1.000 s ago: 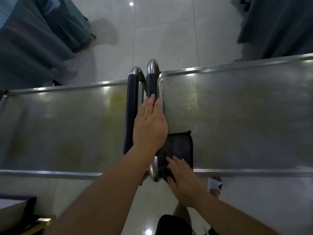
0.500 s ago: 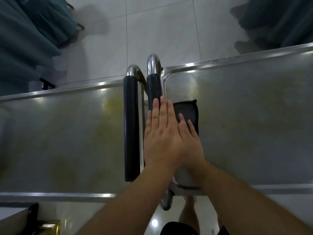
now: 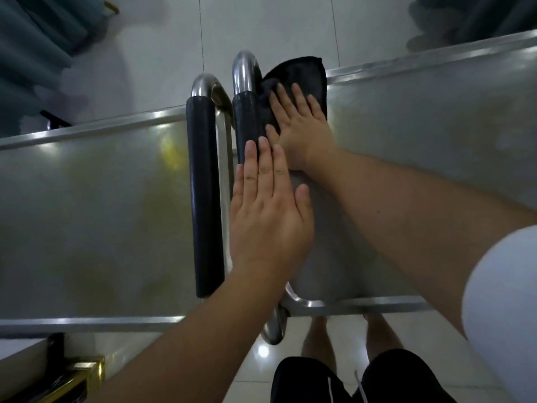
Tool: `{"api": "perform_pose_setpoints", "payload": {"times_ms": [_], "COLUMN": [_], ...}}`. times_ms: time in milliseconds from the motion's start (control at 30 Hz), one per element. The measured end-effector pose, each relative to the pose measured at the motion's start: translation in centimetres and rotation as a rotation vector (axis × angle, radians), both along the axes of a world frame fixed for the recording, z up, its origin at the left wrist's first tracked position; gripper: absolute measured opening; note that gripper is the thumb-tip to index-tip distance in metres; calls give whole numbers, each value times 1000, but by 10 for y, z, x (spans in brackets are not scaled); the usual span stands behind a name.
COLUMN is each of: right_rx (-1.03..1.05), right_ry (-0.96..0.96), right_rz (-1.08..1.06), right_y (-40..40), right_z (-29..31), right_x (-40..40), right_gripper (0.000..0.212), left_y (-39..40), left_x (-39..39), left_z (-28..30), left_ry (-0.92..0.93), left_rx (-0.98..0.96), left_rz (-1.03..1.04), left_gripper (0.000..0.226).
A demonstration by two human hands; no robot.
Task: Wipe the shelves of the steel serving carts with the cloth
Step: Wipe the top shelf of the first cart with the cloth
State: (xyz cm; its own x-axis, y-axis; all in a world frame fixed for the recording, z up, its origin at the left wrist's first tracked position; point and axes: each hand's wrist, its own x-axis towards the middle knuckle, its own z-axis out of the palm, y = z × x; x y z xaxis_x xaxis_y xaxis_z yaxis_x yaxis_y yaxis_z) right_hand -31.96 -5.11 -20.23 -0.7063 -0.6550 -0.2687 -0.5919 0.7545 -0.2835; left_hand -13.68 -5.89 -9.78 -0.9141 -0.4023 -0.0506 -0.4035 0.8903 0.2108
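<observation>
The black cloth (image 3: 296,82) lies at the far left corner of the right cart's top shelf (image 3: 421,170), spilling over the far rim. The right hand (image 3: 302,132) presses it with flat, straight fingers; the left hand (image 3: 267,213) rests open beside the padded handle (image 3: 245,123). The cloth looks soft, light and easily bunched, so a flat palm probably suits it. Bare steel lies open rightward.

Right shelf (image 3: 421,146) bare rightward; padded handle (image 3: 247,117) blocks left edge
</observation>
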Motion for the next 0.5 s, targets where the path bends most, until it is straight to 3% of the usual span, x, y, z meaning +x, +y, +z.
{"api": "perform_pose_setpoints", "payload": {"times_ms": [200, 300, 500], "right_rx": [43, -31, 2], "right_ry": [13, 7, 36], "right_rz": [105, 140, 127], "right_y": [57, 107, 217], "right_z": [1, -4, -16], "right_x": [81, 140, 216], "right_gripper": [73, 75, 74], "left_y": [0, 0, -1], "left_x": [1, 3, 0], "left_z": [0, -3, -3], "left_ry": [-12, -30, -36], "left_rx": [-88, -165, -129], "left_rz": [-32, -79, -59], "left_gripper": [65, 64, 68]}}
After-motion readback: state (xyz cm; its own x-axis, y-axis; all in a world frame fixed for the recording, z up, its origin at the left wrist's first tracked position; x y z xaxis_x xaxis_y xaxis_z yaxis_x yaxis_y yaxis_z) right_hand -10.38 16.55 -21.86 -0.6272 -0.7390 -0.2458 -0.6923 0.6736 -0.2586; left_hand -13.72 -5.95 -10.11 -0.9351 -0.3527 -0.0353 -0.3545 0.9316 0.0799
